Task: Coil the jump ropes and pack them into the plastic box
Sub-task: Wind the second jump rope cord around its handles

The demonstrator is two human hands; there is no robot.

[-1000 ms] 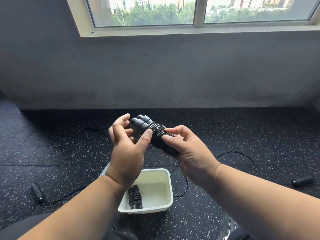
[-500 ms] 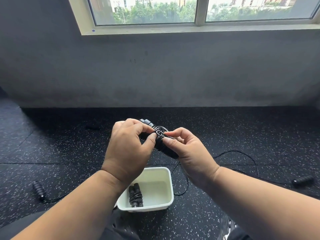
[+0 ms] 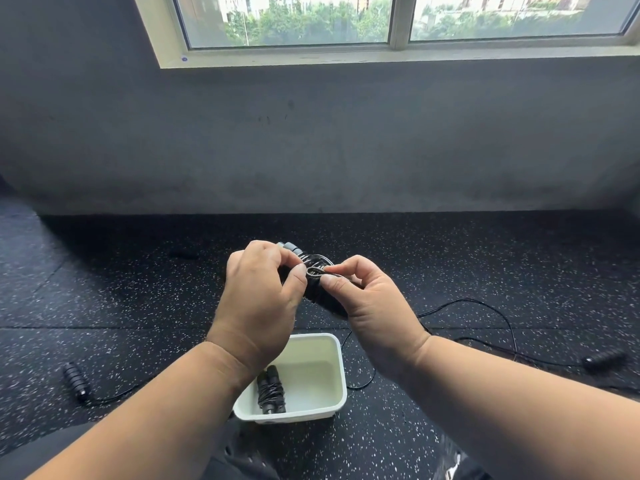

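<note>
**Layout Around the Box**

The plastic box (image 3: 337,372) sat on the floor (image 3: 450,271) at 6 o'clock, with 1 coiled rope (image 3: 271,389) in its left half. Above it, toward 12 o'clock, the left hand (image 3: 258,299) and right hand (image 3: 367,306) held a wound rope bundle (image 3: 313,285) between them. 1 loose handle (image 3: 75,381) lay at 8 o'clock, another handle (image 3: 604,358) at 4 o'clock, its cord (image 3: 485,303) running back toward the box. The wall (image 3: 311,140) stood behind at 12 o'clock, under the window (image 3: 381,26).
</note>
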